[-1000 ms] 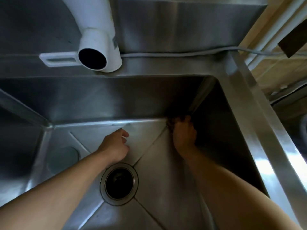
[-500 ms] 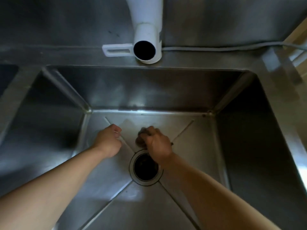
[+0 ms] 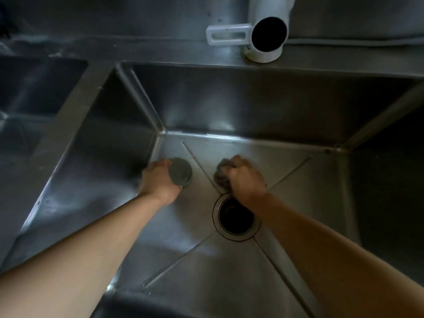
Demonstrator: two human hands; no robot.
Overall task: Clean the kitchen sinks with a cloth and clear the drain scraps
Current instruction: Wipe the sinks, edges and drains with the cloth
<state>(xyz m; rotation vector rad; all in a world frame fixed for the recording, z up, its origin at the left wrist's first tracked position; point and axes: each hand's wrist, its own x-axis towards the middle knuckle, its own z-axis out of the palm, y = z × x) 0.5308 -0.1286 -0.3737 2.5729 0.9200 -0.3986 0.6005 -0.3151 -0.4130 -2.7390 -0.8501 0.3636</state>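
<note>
Since half a second ago the left hand (image 3: 160, 180) has gone from resting on the bare sink floor to holding a round metal drain cover (image 3: 180, 171), while the right hand (image 3: 245, 177) has stayed just above the drain with its cloth.

That cloth (image 3: 221, 176) is a dark wad bunched in the right hand, whose fingers are curled tightly round it; only a part of it shows to the left of the knuckles. It is pressed against the floor of the sink (image 3: 298, 180), just beyond the far rim of the drain opening (image 3: 236, 218). The drain is a dark open hole ringed by a metal flange, set at the meeting of the four creases pressed into the floor. The right wrist crosses its upper right edge.

The left hand grips the drain cover at its near left edge, fingers curled over it, and the disc lies left of the crease that runs to the far left corner, well apart from the cloth. Whether the disc is lifted or flat on the floor I cannot tell.

Both forearms reach in from the near edge. A second basin (image 3: 34, 92) lies to the left beyond a steel divider. On the steel bench (image 3: 160, 51) behind the sink stands a white pipe (image 3: 267, 35) with a dark open mouth and a white slotted bracket (image 3: 227, 34) at its left.
</note>
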